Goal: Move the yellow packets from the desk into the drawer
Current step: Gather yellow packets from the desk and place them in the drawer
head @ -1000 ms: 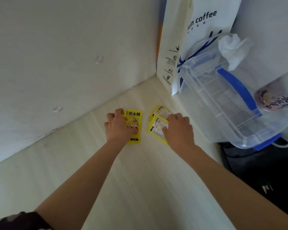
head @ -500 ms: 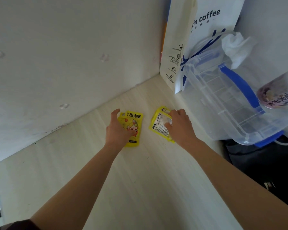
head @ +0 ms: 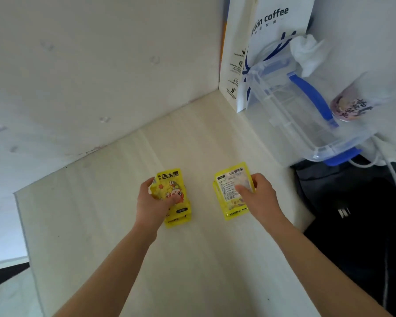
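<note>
Both yellow packet stacks now nearer along the desk [head: 114,248], left hand [head: 153,202] and right hand [head: 258,197] each pinching one.

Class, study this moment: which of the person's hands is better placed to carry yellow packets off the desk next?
Neither clearly: the left hand grips cartoon-front packets, the right hand grips label-side packets. No drawer shows.

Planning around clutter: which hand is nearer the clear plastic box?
Right. The right hand holds packets just below-left of the clear plastic box; the left hand is farther left.
</note>
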A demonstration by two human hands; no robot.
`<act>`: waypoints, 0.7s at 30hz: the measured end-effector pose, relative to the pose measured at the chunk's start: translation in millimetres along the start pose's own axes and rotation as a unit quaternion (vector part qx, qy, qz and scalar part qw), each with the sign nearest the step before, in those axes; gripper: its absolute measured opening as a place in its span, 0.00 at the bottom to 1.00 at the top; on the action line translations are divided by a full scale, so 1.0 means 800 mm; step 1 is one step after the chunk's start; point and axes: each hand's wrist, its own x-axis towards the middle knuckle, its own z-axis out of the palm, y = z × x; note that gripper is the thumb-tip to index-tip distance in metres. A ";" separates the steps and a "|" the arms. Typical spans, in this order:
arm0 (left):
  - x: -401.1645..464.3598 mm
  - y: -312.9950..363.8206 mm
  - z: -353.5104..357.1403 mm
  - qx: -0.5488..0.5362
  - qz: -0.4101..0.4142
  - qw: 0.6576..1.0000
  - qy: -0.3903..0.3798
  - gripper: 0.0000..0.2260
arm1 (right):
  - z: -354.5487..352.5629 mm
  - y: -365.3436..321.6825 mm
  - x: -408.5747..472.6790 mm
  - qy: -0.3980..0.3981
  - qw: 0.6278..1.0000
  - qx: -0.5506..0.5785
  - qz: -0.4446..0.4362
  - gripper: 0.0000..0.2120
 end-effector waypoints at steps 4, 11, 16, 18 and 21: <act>-0.040 -0.036 -0.015 -0.012 -0.024 1.000 -0.005 0.35 | 0.000 0.030 -0.054 -0.009 0.999 0.029 0.019 0.09; -0.095 -0.078 -0.040 -0.073 -0.052 0.995 -0.051 0.29 | 0.009 0.070 -0.135 -0.011 0.997 0.059 0.053 0.07; -0.121 -0.100 -0.062 -0.048 -0.029 0.995 -0.078 0.25 | 0.026 0.086 -0.187 -0.003 0.995 0.076 0.064 0.07; -0.130 -0.110 -0.073 -0.038 -0.022 0.995 -0.093 0.25 | 0.035 0.089 -0.208 0.013 0.994 0.087 0.060 0.07; -0.142 -0.127 -0.094 -0.019 -0.008 0.993 -0.117 0.26 | 0.052 0.094 -0.241 0.045 0.991 0.107 0.061 0.08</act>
